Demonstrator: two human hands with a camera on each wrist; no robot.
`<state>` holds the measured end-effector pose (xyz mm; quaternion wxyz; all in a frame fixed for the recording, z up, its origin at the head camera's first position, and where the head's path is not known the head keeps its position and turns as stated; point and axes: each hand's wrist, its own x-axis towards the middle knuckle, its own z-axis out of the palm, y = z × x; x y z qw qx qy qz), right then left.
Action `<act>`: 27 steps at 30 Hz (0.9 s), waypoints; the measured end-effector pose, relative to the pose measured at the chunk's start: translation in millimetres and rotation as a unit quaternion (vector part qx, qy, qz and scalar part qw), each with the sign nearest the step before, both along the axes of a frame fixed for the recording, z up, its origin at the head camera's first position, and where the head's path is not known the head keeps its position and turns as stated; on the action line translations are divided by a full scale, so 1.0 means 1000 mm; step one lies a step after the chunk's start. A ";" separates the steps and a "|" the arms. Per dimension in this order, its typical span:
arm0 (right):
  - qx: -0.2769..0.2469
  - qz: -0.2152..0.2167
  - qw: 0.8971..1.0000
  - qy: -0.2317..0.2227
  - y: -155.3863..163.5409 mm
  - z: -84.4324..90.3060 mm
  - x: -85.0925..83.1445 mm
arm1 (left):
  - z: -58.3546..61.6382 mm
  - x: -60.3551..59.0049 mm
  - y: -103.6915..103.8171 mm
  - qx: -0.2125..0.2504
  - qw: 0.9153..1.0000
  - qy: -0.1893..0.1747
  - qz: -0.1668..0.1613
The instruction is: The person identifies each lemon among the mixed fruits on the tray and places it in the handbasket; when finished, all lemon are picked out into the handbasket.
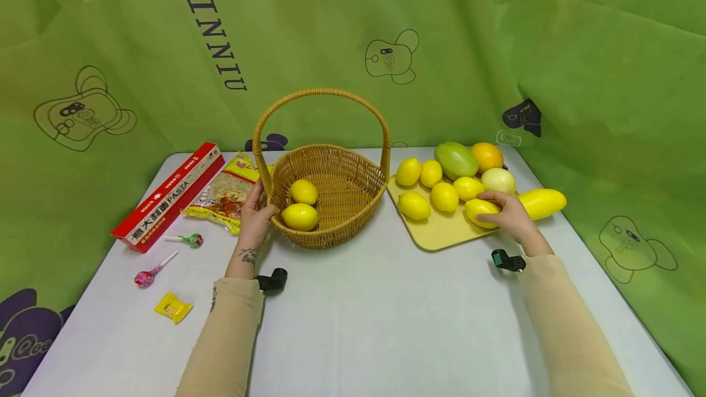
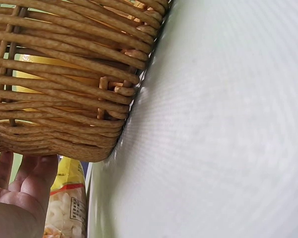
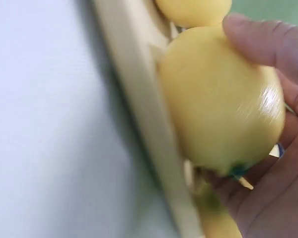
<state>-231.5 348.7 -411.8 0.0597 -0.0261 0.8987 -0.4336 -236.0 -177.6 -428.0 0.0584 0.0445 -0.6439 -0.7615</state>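
Right hand (image 1: 510, 216) curls its fingers around a lemon (image 1: 478, 210) on the yellow tray (image 1: 441, 234), at three o'clock from the wicker basket (image 1: 331, 201). Left hand (image 1: 255, 216), fingers straight, steadies the basket's nine o'clock side. A loose grip could let the lemon roll off the tray.

The basket (image 1: 331, 201) is woven wicker, rough and ribbed. The lemon (image 3: 218, 109) has a smooth, glossy skin. The tray (image 1: 441, 234) looks matt plastic. The table (image 1: 386, 323) is smooth and matt; the backdrop (image 1: 138, 48) is creased cloth.
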 end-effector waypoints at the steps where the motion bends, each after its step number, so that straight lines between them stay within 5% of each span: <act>1: -0.007 -0.004 1.000 -0.006 -0.001 -0.001 0.001 | 0.000 0.000 0.000 0.000 1.000 0.001 0.000; 12: -0.023 -0.040 0.999 0.005 -0.005 -0.007 0.005 | -0.001 0.001 0.000 0.000 1.000 0.009 -0.005; 16: -0.065 -0.041 0.997 0.023 -0.015 0.000 0.006 | -0.001 0.002 0.000 -0.006 1.000 0.007 -0.003; 23: -0.237 0.024 0.969 0.065 -0.057 0.018 0.000 | 0.000 0.001 0.000 -0.005 1.000 0.010 -0.005; 27: -0.289 0.081 0.951 0.071 -0.093 0.029 -0.007 | 0.001 0.001 0.001 -0.003 1.000 0.011 -0.005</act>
